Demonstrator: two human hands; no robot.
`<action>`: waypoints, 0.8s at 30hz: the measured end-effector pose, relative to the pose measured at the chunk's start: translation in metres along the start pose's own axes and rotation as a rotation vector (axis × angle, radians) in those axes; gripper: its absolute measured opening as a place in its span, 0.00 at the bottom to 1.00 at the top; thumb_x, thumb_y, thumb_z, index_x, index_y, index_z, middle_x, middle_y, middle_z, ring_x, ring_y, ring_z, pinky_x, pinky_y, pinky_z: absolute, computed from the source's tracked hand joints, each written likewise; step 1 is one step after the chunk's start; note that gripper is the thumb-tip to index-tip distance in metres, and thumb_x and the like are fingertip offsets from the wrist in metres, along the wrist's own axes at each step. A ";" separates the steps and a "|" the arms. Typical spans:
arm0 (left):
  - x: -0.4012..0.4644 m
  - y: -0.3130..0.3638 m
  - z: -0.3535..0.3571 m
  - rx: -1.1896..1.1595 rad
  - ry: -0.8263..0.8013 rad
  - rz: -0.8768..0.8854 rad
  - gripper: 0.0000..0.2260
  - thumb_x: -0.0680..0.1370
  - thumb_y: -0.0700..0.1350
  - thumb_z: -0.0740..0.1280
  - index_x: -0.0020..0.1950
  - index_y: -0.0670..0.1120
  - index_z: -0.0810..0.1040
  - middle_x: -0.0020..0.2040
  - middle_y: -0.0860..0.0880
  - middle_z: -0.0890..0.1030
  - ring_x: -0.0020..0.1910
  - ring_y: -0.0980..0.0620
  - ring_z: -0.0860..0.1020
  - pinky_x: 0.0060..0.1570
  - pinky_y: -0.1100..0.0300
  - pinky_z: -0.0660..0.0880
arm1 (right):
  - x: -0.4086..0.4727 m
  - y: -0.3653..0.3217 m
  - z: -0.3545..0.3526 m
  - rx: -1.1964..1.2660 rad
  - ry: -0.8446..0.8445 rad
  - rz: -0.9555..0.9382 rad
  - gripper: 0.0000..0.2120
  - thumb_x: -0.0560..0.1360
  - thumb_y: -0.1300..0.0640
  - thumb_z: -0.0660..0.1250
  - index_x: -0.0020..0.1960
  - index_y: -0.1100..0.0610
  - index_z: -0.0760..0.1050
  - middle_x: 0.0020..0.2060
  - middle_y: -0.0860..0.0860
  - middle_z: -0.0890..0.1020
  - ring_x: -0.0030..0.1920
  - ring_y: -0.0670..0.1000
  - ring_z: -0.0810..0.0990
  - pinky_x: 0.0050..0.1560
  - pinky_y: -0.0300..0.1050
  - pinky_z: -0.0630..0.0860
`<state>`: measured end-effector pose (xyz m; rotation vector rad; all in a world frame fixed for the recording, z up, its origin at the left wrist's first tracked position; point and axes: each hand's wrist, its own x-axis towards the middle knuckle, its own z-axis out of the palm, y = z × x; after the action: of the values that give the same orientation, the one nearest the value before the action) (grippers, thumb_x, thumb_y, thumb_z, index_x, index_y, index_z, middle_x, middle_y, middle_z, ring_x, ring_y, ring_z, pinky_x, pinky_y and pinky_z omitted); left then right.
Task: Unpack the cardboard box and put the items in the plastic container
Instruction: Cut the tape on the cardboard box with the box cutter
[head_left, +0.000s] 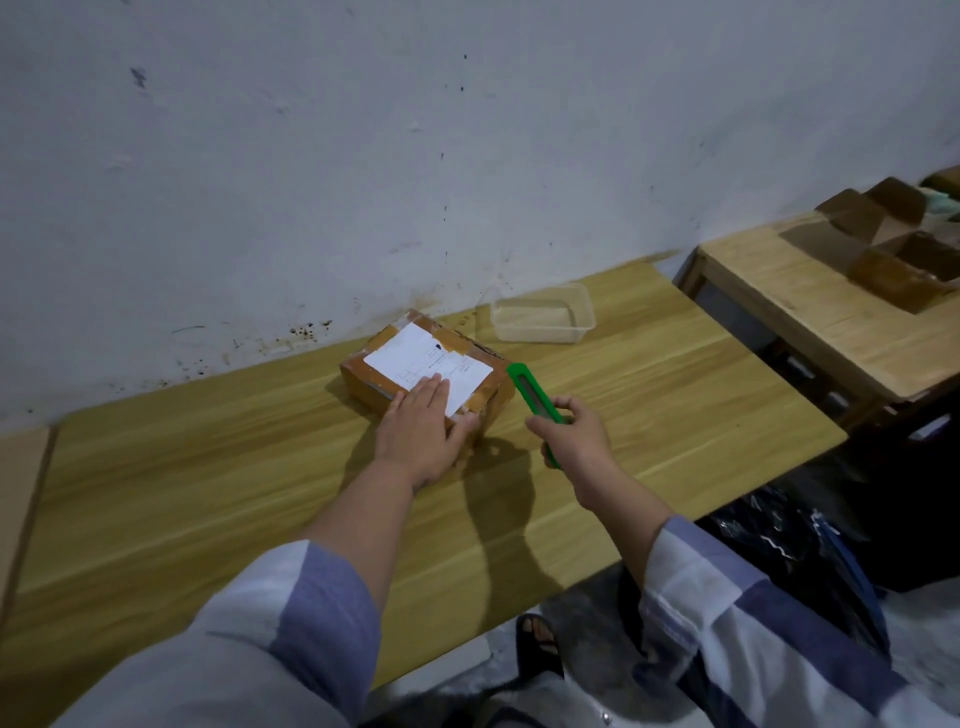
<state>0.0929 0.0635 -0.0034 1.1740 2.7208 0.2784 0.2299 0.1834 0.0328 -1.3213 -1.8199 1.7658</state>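
A taped brown cardboard box (483, 382) with a white shipping label lies closed on the wooden table (208, 467), near the wall. My left hand (423, 431) rests flat on its near corner, fingers together, thumb on the box's side. My right hand (574, 436) grips a green utility knife (530, 389) just right of the box, its tip beside the box's right edge. Behind the box, a clear plastic container (543, 313) stands open with nothing visible inside.
A second wooden table (810, 296) stands to the right with opened cardboard boxes (893, 244) on it. Dark plastic bags (789, 540) lie on the floor beyond the table's right edge. A sandalled foot (537, 642) shows below the near edge.
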 end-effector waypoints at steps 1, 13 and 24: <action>0.004 0.001 -0.001 0.014 0.024 -0.017 0.30 0.81 0.61 0.48 0.78 0.46 0.52 0.79 0.49 0.53 0.78 0.52 0.50 0.76 0.53 0.48 | 0.010 0.000 0.000 -0.041 0.020 -0.045 0.15 0.72 0.60 0.69 0.58 0.57 0.73 0.41 0.54 0.77 0.31 0.51 0.73 0.33 0.47 0.74; 0.056 0.000 0.008 0.079 -0.047 -0.401 0.37 0.78 0.66 0.43 0.78 0.43 0.40 0.79 0.45 0.39 0.77 0.47 0.38 0.74 0.47 0.38 | 0.147 -0.011 0.006 -0.707 -0.019 -0.183 0.18 0.74 0.47 0.67 0.61 0.51 0.78 0.56 0.55 0.80 0.53 0.58 0.80 0.47 0.46 0.76; 0.023 -0.061 0.013 0.172 0.035 -0.249 0.43 0.74 0.71 0.41 0.76 0.40 0.59 0.77 0.44 0.57 0.77 0.45 0.57 0.71 0.46 0.49 | 0.188 -0.008 0.078 -0.898 -0.229 -0.366 0.19 0.75 0.45 0.65 0.62 0.53 0.74 0.53 0.55 0.80 0.49 0.56 0.81 0.49 0.53 0.80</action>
<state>0.0372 0.0404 -0.0322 0.8584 2.9307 0.0327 0.0667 0.2755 -0.0484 -0.9153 -2.9329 0.9368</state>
